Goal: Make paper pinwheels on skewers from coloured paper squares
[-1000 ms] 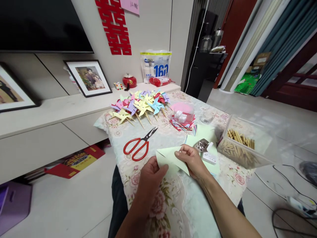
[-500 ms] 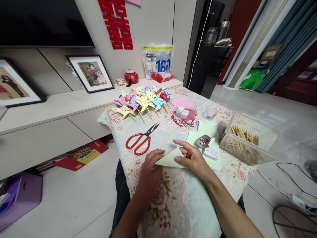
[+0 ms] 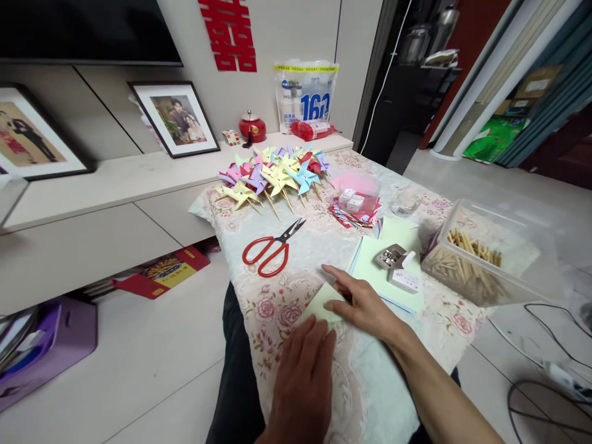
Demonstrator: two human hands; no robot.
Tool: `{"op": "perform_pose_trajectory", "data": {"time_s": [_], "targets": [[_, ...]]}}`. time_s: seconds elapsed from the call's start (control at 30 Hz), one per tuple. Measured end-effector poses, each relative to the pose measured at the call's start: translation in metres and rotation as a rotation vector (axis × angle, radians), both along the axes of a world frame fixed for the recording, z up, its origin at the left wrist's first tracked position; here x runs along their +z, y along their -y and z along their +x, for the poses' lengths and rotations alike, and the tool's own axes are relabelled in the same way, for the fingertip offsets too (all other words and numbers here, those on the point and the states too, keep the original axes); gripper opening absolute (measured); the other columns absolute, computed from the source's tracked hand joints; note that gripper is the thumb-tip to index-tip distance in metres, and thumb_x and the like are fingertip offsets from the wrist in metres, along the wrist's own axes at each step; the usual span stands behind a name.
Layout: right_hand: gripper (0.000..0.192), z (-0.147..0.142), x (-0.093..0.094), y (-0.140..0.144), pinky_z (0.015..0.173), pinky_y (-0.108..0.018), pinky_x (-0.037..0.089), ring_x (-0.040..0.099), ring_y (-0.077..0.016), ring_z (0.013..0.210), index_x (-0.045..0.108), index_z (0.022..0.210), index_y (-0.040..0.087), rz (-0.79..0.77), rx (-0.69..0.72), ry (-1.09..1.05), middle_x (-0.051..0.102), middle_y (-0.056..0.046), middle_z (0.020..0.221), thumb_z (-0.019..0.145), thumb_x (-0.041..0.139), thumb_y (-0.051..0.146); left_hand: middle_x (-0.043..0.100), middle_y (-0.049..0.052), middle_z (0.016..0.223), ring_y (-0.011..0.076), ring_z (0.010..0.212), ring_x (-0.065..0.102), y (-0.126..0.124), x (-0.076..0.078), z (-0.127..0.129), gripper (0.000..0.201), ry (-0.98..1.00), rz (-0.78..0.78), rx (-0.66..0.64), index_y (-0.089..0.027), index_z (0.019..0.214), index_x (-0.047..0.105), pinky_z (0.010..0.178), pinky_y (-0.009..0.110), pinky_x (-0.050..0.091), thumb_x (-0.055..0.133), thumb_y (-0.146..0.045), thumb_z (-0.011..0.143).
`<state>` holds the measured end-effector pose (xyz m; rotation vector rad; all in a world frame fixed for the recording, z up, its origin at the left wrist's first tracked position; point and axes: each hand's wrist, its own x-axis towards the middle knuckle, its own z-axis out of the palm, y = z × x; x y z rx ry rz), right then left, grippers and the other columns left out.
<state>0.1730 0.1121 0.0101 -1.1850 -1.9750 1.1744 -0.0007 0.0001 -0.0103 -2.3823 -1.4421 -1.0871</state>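
Note:
A folded piece of pale green paper [image 3: 322, 304] lies on the flowered tablecloth in front of me. My left hand [image 3: 308, 364] rests flat over its near edge, fingers stretched out and pressing down. At the paper's right side, my right hand [image 3: 363, 305] grips it with the thumb on top; the other fingers are partly hidden and the index finger points left. Scissors with red handles [image 3: 272, 248] lie beyond the paper, blades half closed. To the right is a stack of green and blue paper sheets [image 3: 367, 262], with an opened small box of metal pins [image 3: 391, 256] on it.
Several paper pinwheels on sticks [image 3: 280, 176] are heaped at the table's far end. A clear plastic bin of wooden sticks [image 3: 472, 259] stands at the right edge. A pink-lidded round container [image 3: 356, 191] sits on patterned red paper pieces [image 3: 340, 216]. A cabinet [image 3: 111, 176] runs along the left.
The paper has come down onto the table from between my hands. My left hand has moved from holding its left corner to pressing flat on its near edge. The camera view has shifted slightly.

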Motion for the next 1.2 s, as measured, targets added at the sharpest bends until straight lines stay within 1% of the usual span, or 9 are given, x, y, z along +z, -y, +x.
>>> {"op": "perform_pose_trajectory", "data": {"time_s": [0.13,0.23,0.37,0.47,0.57,0.77,0.87,1.07,1.2], "targets": [[0.058,0.004,0.0,0.005,0.062,-0.027,0.041,0.049,-0.0133,0.063,0.045,0.148,0.025,-0.002,0.046,-0.067,0.061,0.001,0.083,0.091,0.059,0.028,0.074,0.012,0.11,0.0281,0.114,0.063,0.011,-0.004,0.005,0.033,-0.012,0.012,-0.043,-0.012,0.11,0.068,0.096,0.042,0.049,0.044,-0.002,0.089],[0.057,0.005,-0.003,0.009,0.066,-0.029,0.044,0.053,-0.015,0.068,0.048,0.145,0.025,0.036,0.03,-0.045,0.066,-0.001,0.088,0.09,0.061,0.026,0.075,0.011,0.109,0.027,0.112,0.064,0.016,-0.007,0.007,0.032,-0.057,0.029,-0.067,-0.011,0.11,0.068,0.098,0.041,0.047,0.042,-0.005,0.092],[0.058,0.004,-0.007,0.011,0.073,-0.032,0.048,0.059,-0.0183,0.076,0.048,0.145,0.026,0.112,0.028,-0.033,0.069,-0.003,0.094,0.089,0.063,0.023,0.075,0.012,0.11,0.0271,0.115,0.063,0.018,-0.01,0.018,0.034,0.007,0.069,-0.029,-0.01,0.112,0.068,0.103,0.041,0.044,0.041,-0.005,0.092],[0.06,0.003,-0.009,0.011,0.076,-0.033,0.049,0.062,-0.0196,0.08,0.045,0.147,0.029,0.149,0.053,-0.024,0.07,-0.003,0.097,0.089,0.062,0.022,0.073,0.013,0.118,0.029,0.119,0.062,0.015,-0.01,0.025,0.032,-0.068,0.02,-0.004,-0.009,0.118,0.066,0.103,0.042,0.043,0.048,-0.015,0.093],[0.063,0.003,-0.012,0.01,0.078,-0.035,0.051,0.063,-0.0208,0.083,0.041,0.149,0.03,0.189,0.071,-0.005,0.069,-0.005,0.101,0.09,0.062,0.022,0.071,0.015,0.123,0.0317,0.119,0.061,0.013,-0.009,0.026,0.036,-0.138,-0.02,0.033,-0.007,0.12,0.065,0.101,0.044,0.044,0.049,-0.026,0.094],[0.066,0.001,-0.019,0.01,0.08,-0.038,0.053,0.062,-0.022,0.088,0.035,0.149,0.03,0.329,0.103,0.065,0.066,-0.008,0.109,0.09,0.062,0.018,0.069,0.017,0.127,0.0327,0.12,0.06,0.016,-0.014,0.027,0.039,-0.136,-0.045,0.069,-0.008,0.123,0.064,0.102,0.045,0.043,0.054,-0.029,0.092],[0.058,0.001,-0.018,0.01,0.079,-0.038,0.054,0.062,-0.0227,0.09,0.04,0.146,0.026,0.404,0.08,0.072,0.065,-0.009,0.107,0.092,0.059,0.015,0.069,0.015,0.127,0.0325,0.121,0.059,0.017,-0.018,0.03,0.04,-0.101,-0.067,0.11,-0.01,0.123,0.064,0.103,0.046,0.042,0.056,-0.033,0.091],[0.037,0.007,-0.006,0.025,0.084,-0.041,0.053,0.06,-0.0242,0.1,0.054,0.129,0.022,0.61,-0.097,0.063,0.066,-0.01,0.109,0.096,0.05,0.007,0.07,0.013,0.125,0.0327,0.12,0.06,0.017,-0.022,0.037,0.039,-0.012,-0.069,0.17,-0.009,0.12,0.065,0.102,0.048,0.042,0.048,-0.033,0.094],[0.039,0.017,0.0,0.051,0.082,-0.04,0.051,0.059,-0.0237,0.098,0.057,0.127,0.018,0.626,-0.037,0.129,0.066,-0.011,0.107,0.094,0.047,0.0,0.07,0.014,0.126,0.0326,0.12,0.06,0.018,-0.019,0.036,0.038,-0.034,-0.098,0.133,-0.008,0.121,0.064,0.102,0.047,0.042,0.049,-0.03,0.095]]}}
